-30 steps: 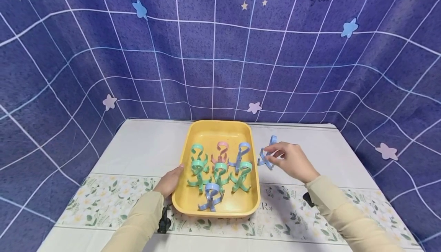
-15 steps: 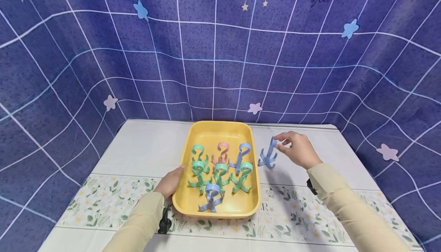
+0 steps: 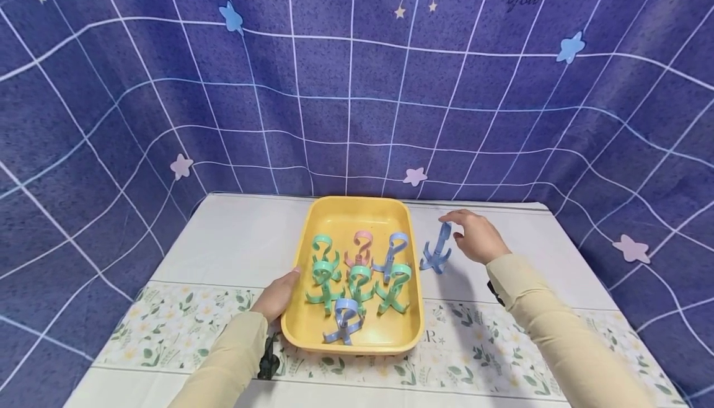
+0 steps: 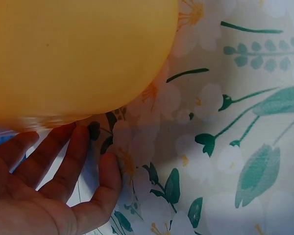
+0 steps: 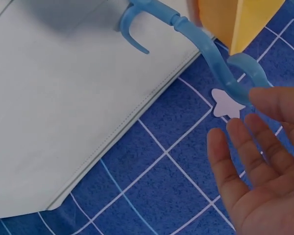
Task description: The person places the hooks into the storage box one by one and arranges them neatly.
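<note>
My right hand holds the curved top of a blue four-prong hanging hook, right of the yellow tray. In the right wrist view a fingertip meets the loop of that blue hook, while the other fingers stay off it; the thumb is hidden. My left hand rests against the tray's left side. Its fingers reach under the yellow wall with a slight bend, seen from the left wrist. Inside the tray stand several green hooks, a pink hook and two more blue hooks.
A white tabletop lies under everything, with a flowered band across its front. Behind and at both sides hangs a dark blue curtain with grid lines and stars.
My right hand has moved from the blue hook's prongs up to its curved top. The hook has turned and shifted slightly. My left hand stays at the tray.
</note>
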